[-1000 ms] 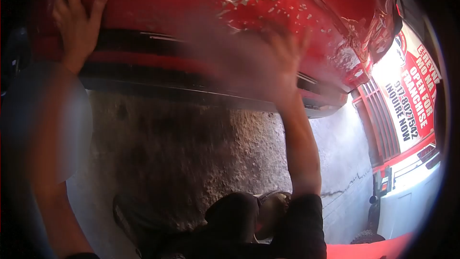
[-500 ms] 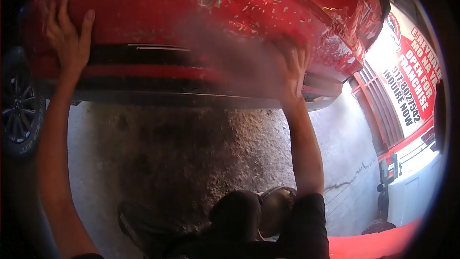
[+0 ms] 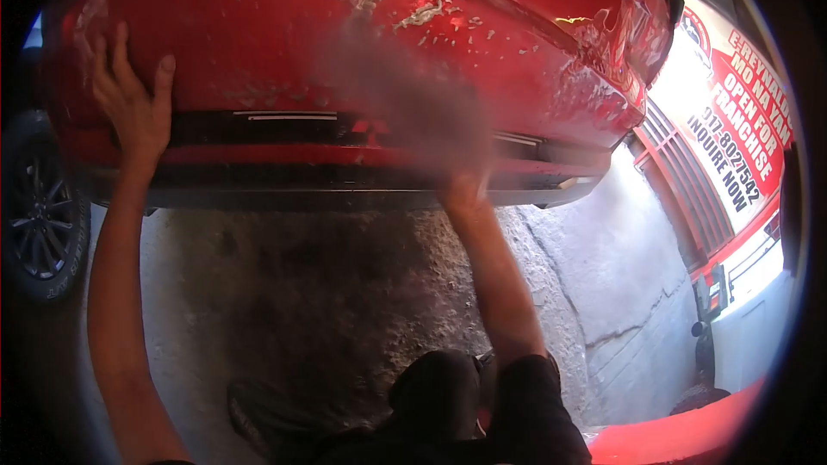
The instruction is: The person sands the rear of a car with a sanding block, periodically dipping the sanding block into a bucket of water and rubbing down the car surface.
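Note:
A red car front (image 3: 267, 43) fills the top of the head view. Its paint is scuffed and peeling toward the upper right, and the panel is dented there. Spread fingers of my left hand (image 3: 133, 108) rest against the red panel at the left, just above the dark grille (image 3: 207, 125). My right hand (image 3: 457, 151) is over the grille, right of the red emblem (image 3: 370, 133). A grey blur covers most of that hand, so its fingers and anything under them cannot be made out.
A dark wheel (image 3: 43, 207) of another vehicle stands at the left. Rough concrete (image 3: 293, 293) lies below the bumper, near my bent knee (image 3: 435, 392). On the right are a red and white banner (image 3: 741, 112), a white vehicle (image 3: 749, 344) and a red surface (image 3: 680, 435).
My right hand has moved left along the panel toward the middle of the car. My left hand keeps its place on the panel. The view has shifted slightly.

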{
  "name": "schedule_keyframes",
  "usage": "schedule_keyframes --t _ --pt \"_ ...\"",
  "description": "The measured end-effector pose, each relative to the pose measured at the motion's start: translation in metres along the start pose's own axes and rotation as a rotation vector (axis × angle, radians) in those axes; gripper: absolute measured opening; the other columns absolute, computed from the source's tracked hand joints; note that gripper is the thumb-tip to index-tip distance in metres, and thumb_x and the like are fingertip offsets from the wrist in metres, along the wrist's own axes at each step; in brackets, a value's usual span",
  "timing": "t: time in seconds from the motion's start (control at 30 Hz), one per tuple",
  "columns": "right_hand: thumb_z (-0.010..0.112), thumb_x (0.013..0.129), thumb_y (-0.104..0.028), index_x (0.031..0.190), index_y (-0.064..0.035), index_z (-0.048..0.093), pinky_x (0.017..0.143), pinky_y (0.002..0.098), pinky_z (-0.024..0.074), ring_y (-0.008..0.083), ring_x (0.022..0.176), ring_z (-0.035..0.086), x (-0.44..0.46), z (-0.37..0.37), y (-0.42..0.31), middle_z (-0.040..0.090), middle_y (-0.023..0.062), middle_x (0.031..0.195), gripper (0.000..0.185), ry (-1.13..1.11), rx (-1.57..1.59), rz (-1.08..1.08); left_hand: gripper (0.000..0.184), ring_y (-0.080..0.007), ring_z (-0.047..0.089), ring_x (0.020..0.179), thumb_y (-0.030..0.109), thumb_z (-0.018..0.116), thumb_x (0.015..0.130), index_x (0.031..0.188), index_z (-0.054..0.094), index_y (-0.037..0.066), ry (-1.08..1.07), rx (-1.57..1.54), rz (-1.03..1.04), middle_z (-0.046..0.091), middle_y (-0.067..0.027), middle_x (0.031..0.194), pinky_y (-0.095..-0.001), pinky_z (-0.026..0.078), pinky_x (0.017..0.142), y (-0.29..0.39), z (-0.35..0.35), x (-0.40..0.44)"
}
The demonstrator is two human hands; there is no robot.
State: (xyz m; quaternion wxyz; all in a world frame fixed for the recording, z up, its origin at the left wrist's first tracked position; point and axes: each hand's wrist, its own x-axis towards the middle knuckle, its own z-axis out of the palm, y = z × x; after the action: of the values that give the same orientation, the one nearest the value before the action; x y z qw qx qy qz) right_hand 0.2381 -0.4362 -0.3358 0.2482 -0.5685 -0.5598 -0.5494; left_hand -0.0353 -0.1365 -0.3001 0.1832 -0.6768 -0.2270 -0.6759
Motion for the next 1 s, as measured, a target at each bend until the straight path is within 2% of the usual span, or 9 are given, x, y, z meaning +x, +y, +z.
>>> schedule_keyframes --t 0.1,0.2,0.23,0.33,0.5,0.7,0.8,0.87,1.0 --pt "0.06 0.079 -0.004 0.128 0.0055 0.066 0.095 0.0465 0.0556 0.0387 0.116 0.062 0.001 0.018 -0.025 0.063 0.0202 0.125 0.05 0.109 -0.029 0.151 0.074 -0.0443 0.02 0.151 0.052 0.056 0.102 0.161 0.031 0.015 -0.011 0.011 0.005 0.021 -0.0278 0.164 -0.0558 0.017 0.123 -0.001 0.001 0.001" --pt "0.06 0.079 -0.003 0.127 0.006 0.066 0.097 0.0479 0.0545 0.0393 0.116 0.062 0.01 0.001 -0.029 0.062 0.0203 0.126 0.049 0.065 0.087 0.147 0.073 -0.044 0.02 0.152 0.052 0.054 0.103 0.162 0.031 0.014 -0.056 0.031 -0.068 0.021 -0.0285 0.163 -0.0554 0.016 0.123 0.003 0.001 -0.003" --pt "0.058 0.081 -0.003 0.127 0.0068 0.065 0.098 0.0487 0.0533 0.0405 0.116 0.061 0.004 -0.005 -0.013 0.062 0.0211 0.127 0.048 -0.057 0.085 0.069 0.073 -0.0442 0.02 0.152 0.052 0.053 0.103 0.162 0.031 0.014 -0.05 0.026 -0.051 0.022 -0.0286 0.163 -0.0554 0.016 0.123 0.005 0.001 -0.005" --pt "0.058 0.081 -0.004 0.127 0.0069 0.064 0.099 0.0477 0.0531 0.0406 0.118 0.06 -0.021 0.022 -0.002 0.06 0.0216 0.128 0.047 -0.067 -0.024 0.173 0.073 -0.0445 0.019 0.151 0.051 0.053 0.104 0.162 0.03 0.014 -0.014 0.035 -0.021 0.022 -0.0287 0.163 -0.0555 0.017 0.123 0.0 0.002 0.0" --pt "0.061 0.08 -0.001 0.129 0.0052 0.064 0.098 0.0468 0.0535 0.0409 0.118 0.06 0.013 0.014 -0.059 0.061 0.0224 0.128 0.05 0.098 0.132 0.218 0.074 -0.0441 0.017 0.152 0.052 0.053 0.103 0.162 0.031 0.013 -0.066 0.012 -0.066 0.022 -0.0279 0.163 -0.0553 0.016 0.123 0.004 0.001 -0.003" --pt "0.06 0.082 -0.002 0.129 0.0043 0.064 0.104 0.0498 0.0508 0.0412 0.119 0.06 -0.01 0.028 -0.045 0.06 0.023 0.13 0.047 -0.139 0.25 0.338 0.075 -0.0452 0.017 0.151 0.054 0.053 0.103 0.161 0.031 0.012 0.003 0.012 0.034 0.022 -0.0287 0.163 -0.0552 0.014 0.123 -0.001 0.005 -0.002" --pt "0.059 0.083 -0.007 0.128 0.004 0.064 0.109 0.0498 0.0483 0.043 0.121 0.06 0.015 0.016 -0.076 0.061 0.0226 0.127 0.046 0.024 0.175 0.2 0.075 -0.0448 0.017 0.151 0.053 0.054 0.103 0.161 0.031 0.012 -0.046 -0.001 -0.023 0.021 -0.0286 0.164 -0.0552 0.014 0.123 0.001 0.003 -0.002" --pt "0.061 0.081 -0.005 0.127 0.0049 0.064 0.106 0.0485 0.0497 0.042 0.12 0.059 0.001 0.02 -0.055 0.06 0.0225 0.127 0.047 -0.036 0.21 0.152 0.075 -0.0452 0.016 0.152 0.053 0.054 0.103 0.162 0.031 0.013 -0.038 0.015 -0.008 0.02 -0.0286 0.164 -0.0558 0.014 0.123 0.002 0.003 -0.003" --pt "0.062 0.079 -0.005 0.129 0.0056 0.064 0.107 0.0498 0.049 0.0429 0.124 0.057 -0.005 0.045 -0.058 0.059 0.0223 0.13 0.051 0.023 0.158 0.238 0.075 -0.0464 0.014 0.152 0.053 0.054 0.103 0.162 0.03 0.014 -0.046 -0.002 -0.035 0.018 -0.0284 0.165 -0.0571 0.013 0.123 0.0 0.003 -0.004"
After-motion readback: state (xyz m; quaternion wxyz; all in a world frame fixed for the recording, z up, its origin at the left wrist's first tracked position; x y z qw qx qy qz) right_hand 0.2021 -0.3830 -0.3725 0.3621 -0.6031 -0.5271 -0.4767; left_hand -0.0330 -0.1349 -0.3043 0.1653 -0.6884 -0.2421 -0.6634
